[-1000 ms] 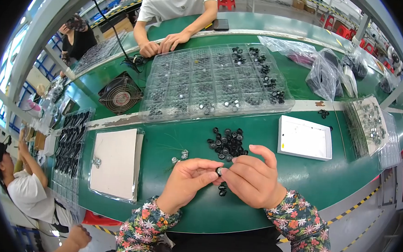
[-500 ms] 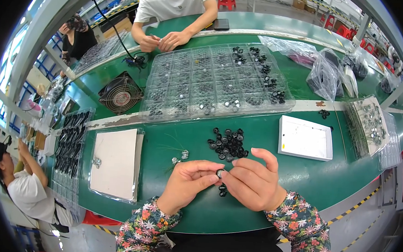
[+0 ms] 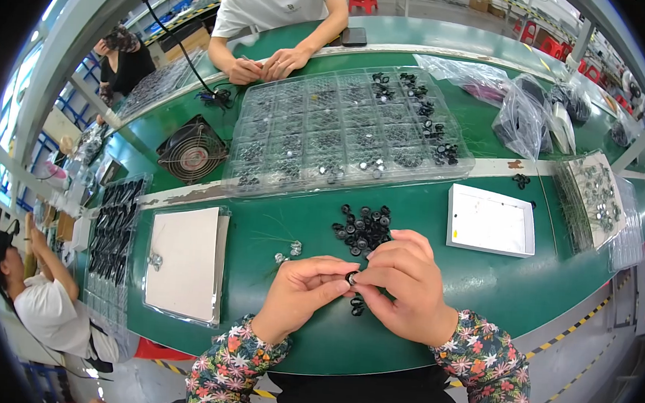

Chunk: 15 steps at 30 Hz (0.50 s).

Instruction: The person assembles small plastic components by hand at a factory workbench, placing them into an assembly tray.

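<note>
Between my two hands, low in the middle, sits a small round black part (image 3: 350,278) with a lighter, shiny centre. My left hand (image 3: 294,296) pinches it between thumb and fingertips. From the other side, my right hand (image 3: 409,295) closes its thumb and index finger on the same piece, with its other fingers curled above. A pile of similar small black round parts (image 3: 361,230) lies on the green table just beyond my fingers. A few more black parts (image 3: 357,305) lie just below them. Left of the pile are small clear-and-silver pieces (image 3: 295,248) with thin wires.
A large clear compartment tray (image 3: 319,131) spans the middle, holding small parts. An open white box (image 3: 491,223) stands to the right, a cream board (image 3: 182,263) in clear plastic to the left. Behind it sits a fan (image 3: 194,151). Across the table a co-worker's hands (image 3: 264,66) meet.
My right hand's raised index finger has come down, and its fingers have drawn in around the black part. My left hand stays nearly still.
</note>
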Tool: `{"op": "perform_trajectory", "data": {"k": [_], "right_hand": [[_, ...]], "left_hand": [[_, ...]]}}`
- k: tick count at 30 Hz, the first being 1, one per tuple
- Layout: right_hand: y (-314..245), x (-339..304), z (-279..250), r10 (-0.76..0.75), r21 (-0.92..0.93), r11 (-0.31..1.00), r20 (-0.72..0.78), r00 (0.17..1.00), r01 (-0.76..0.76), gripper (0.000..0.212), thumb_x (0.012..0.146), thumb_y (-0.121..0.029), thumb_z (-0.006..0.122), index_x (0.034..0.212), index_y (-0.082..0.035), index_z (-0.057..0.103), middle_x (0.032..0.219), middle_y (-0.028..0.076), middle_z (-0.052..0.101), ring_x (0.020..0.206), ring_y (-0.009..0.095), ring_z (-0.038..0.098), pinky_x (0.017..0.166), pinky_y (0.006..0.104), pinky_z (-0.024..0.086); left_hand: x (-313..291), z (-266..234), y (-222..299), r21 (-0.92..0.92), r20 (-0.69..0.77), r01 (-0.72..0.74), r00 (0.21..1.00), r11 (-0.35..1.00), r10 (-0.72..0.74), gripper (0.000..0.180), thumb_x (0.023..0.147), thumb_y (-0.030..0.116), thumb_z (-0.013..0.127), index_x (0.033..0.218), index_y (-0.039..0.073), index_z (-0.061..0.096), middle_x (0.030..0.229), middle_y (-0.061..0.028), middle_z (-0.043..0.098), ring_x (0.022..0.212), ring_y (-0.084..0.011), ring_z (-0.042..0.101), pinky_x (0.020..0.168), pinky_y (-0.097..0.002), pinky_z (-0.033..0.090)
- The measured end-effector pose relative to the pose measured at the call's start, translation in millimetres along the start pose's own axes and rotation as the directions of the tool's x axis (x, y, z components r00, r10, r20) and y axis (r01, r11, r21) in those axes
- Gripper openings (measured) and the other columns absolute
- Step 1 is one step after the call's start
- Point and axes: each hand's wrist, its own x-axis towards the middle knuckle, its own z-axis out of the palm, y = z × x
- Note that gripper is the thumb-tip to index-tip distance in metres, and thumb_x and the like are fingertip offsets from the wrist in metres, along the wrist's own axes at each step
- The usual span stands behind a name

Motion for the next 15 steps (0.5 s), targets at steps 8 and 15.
{"op": "perform_trajectory", "data": {"k": [8, 15], "right_hand": [[-4.0, 0.1, -3.4, -0.092, -0.145, 0.985, 0.036, 0.995, 0.096, 0.021, 0.066, -0.004, 0.070, 0.085, -0.010, 0.066, 0.084, 0.000, 0.057, 0.085, 0.018, 0.059, 0.094, 0.0438, 0.040], [-6.4, -0.7, 0.3, -0.002, -0.070, 0.998, 0.006, 1.000, 0.003, 0.023, 0.066, -0.002, 0.072, 0.086, -0.008, 0.063, 0.088, 0.003, 0.058, 0.086, 0.022, 0.060, 0.088, 0.0415, 0.045]], "left_hand": [[0.4, 1.1, -1.5, 0.019, -0.024, 0.009, 1.000, 1.000, -0.009, 0.026, 0.088, -0.007, 0.057, 0.113, -0.003, 0.062, 0.109, -0.0099, 0.061, 0.098, -0.0169, 0.062, 0.087, -0.0290, 0.053], [0.0, -1.1, -4.1, 0.013, -0.023, -0.031, 0.999, 0.999, 0.031, 0.026, 0.088, -0.006, 0.057, 0.113, -0.003, 0.062, 0.110, -0.0112, 0.061, 0.099, -0.0179, 0.062, 0.086, -0.0294, 0.054]]}}
